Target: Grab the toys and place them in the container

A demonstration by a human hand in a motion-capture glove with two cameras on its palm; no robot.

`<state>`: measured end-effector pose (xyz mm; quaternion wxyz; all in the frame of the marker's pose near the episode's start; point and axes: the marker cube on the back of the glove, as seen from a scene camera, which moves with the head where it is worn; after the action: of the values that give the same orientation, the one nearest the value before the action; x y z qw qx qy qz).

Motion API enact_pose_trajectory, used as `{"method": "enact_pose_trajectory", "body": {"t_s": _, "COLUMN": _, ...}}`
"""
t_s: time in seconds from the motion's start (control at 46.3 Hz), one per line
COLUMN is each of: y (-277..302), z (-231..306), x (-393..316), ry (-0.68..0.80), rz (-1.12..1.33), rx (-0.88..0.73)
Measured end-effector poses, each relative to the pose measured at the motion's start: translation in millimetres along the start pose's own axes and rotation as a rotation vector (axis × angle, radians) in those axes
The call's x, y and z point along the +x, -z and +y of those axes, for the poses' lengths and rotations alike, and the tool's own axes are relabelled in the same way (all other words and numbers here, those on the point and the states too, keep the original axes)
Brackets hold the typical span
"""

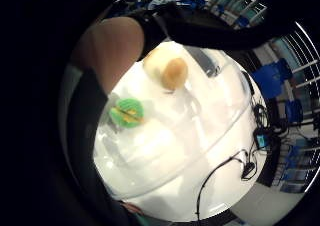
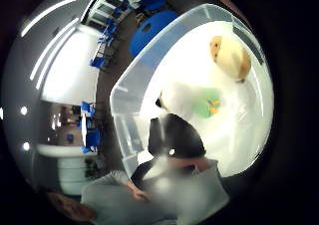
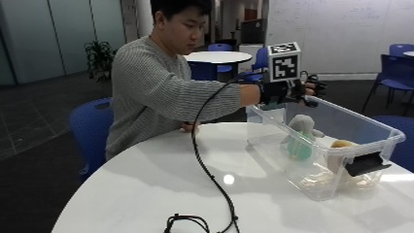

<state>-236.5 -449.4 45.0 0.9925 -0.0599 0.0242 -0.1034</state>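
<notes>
While the seated person reaches forward, the gloved right hand [image 3: 288, 92] hangs above the near end of the clear plastic container [image 3: 362, 127], which stands on the round white table [image 3: 162, 179] toward its right edge. Whether the fingers of this hand are straight or curled cannot be told from the outside view, and the palm views show nothing pinched between them; one bare fingertip [image 1: 112, 46] fills the edge of the little-finger-side view. The other hand [image 3: 189, 127], bare, rests on the table at its far edge, close to the person's body.

Inside the container lie the toys. A grey soft toy [image 3: 302, 126] is upright near the middle, with a green toy [image 3: 299, 145] just in front of it; in the little-finger-side palm view the green toy [image 1: 127, 112] shows a yellow-orange band across it and lies on the container floor. A tan, rounded soft toy [image 3: 343, 144] sits toward the container's end nearest the table's right edge, well apart from the green one, and appears as a cream and tan ball [image 1: 166, 68] from the palm. A black latch [image 3: 367, 164] hangs on the container's end wall.
</notes>
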Motion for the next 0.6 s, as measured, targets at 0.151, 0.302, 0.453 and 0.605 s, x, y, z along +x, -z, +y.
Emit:
{"method": "enact_pose_trajectory", "body": {"t_s": 0.151, "y": 22, "z": 59, "x": -15, "ry": 0.101, "rz": 0.0, "rx": -0.001}}
{"method": "enact_pose_trajectory", "body": {"t_s": 0.302, "y": 65, "z": 173, "x": 16, "ry": 0.186, "rz": -0.083, "rx": 0.073}}
{"method": "enact_pose_trajectory", "body": {"t_s": 0.453, "y": 87, "z": 272, "x": 60, "ry": 0.207, "rz": 0.001, "rx": 0.114}}
{"method": "enact_pose_trajectory", "body": {"t_s": 0.605, "y": 92, "z": 318, "x": 83, "ry": 0.103, "rz": 0.069, "rx": 0.153}}
